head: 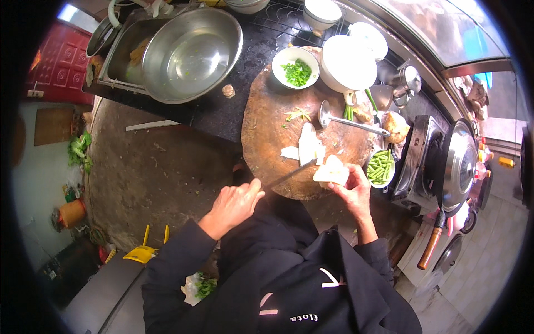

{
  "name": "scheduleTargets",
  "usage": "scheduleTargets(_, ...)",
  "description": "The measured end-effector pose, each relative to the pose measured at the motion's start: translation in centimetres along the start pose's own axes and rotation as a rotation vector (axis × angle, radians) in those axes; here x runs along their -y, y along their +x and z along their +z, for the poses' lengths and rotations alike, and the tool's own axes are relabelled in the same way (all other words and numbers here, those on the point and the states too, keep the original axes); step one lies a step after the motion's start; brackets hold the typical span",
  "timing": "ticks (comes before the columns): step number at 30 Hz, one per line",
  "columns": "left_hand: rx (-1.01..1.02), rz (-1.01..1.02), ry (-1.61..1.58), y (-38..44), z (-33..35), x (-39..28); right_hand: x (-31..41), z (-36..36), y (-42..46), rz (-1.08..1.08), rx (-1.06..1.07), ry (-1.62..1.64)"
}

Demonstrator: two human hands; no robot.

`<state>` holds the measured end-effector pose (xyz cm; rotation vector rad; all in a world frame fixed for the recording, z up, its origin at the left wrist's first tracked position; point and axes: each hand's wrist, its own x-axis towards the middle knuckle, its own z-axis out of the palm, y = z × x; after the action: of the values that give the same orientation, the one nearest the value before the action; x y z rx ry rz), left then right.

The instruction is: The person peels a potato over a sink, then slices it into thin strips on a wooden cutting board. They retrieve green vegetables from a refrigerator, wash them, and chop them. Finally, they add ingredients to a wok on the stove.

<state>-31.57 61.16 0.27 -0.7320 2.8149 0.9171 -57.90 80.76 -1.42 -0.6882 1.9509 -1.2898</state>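
My left hand (233, 206) grips a kitchen knife (294, 173), its handle hidden in my fist. The blade slants up over the near part of a round wooden chopping board (267, 137), its tip close to pale cut food. My right hand (354, 188) holds a whitish chunk of food (331, 173) between thumb and fingers at the board's near right edge. Just beyond the blade lie white slices (307, 142). Farther back on the board are thin yellowish strips (298, 114), a steel ladle (354, 124) and a bowl of chopped green onion (296, 72).
A large steel basin (192, 54) stands by the sink at the back left. Right of the board are a bowl of cut green stalks (380, 167), a knobbly tan item (395, 127) and a lidded wok (459, 167) on a stove. A white pot (348, 62) stands behind.
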Motion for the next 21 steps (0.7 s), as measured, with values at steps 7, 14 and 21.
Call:
scheduleTargets(7, -0.028, 0.016, -0.004, 3.5, -3.1, 1.0, 0.5, 5.1, -1.7, 0.46, 0.123, 0.313)
scheduleTargets(14, 0.023, 0.011, 0.031, 1.7, -4.3, -0.1, 2.7, 9.1, -2.1, 0.016, -0.301, -0.294)
scheduleTargets(21, -0.003, 0.042, 0.115, -0.3, -4.3, -1.5, 0.7, 9.3, -2.8, -0.534, -0.1, -0.574)
